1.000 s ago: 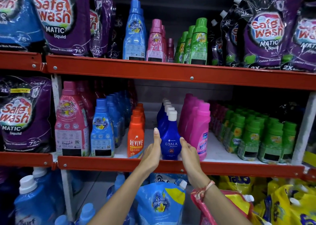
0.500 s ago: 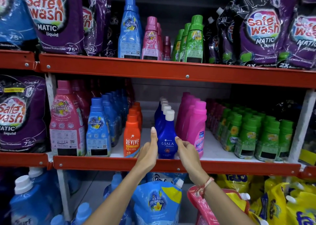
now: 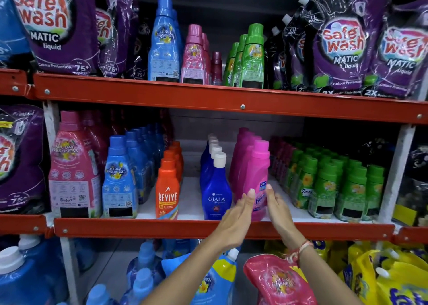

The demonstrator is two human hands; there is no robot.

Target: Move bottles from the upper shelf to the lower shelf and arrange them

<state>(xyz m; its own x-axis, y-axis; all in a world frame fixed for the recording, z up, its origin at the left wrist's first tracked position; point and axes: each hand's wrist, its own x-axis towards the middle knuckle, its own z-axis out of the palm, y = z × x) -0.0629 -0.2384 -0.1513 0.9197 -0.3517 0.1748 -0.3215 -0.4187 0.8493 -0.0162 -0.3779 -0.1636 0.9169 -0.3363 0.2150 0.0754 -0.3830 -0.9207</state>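
Glossy pink plastic bottle (image 3: 254, 184), flat-sided, flanked by left hand (image 3: 236, 221) and right hand (image 3: 278, 212), both hands flat, released, gripping nothing

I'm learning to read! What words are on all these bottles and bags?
"Safe wash MATIC liquid": purple pouch
"REVIVE": orange bottle
"UJALA": dark blue bottle
"ALL DAY FRESHNESS": big pink bottle
"Comfort": same pink bottle, low down
"1 L PACK": black pouch
Small print on the labels: too tiny to read.
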